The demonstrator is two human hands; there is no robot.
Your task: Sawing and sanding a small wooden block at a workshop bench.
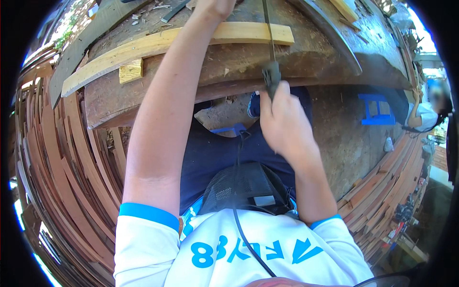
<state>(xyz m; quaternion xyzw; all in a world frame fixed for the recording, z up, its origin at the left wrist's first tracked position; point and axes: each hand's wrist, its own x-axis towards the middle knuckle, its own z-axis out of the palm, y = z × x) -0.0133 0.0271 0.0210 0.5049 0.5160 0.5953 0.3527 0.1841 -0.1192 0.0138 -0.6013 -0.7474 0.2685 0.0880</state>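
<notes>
My right hand (284,119) is closed round the dark handle (271,76) of a long tool, whose thin metal strip (270,43) runs up over the worn workbench (229,67) and out of view. My left hand (220,7) is at the top edge of the view, its fingers mostly cut off, above a pale wooden plank (248,32) lying along the bench. A short wooden block (130,71) is beside the plank, left of my forearm. A long, slightly curved dark strip (342,45) lies to the right of the tool.
Stacks of long reddish boards stand at left (71,162) and right (377,177). A blue plastic stool (375,110) is at the right under the bench level. Another person (420,115) in a white top is at the far right. Wood scraps (160,7) are scattered on the bench.
</notes>
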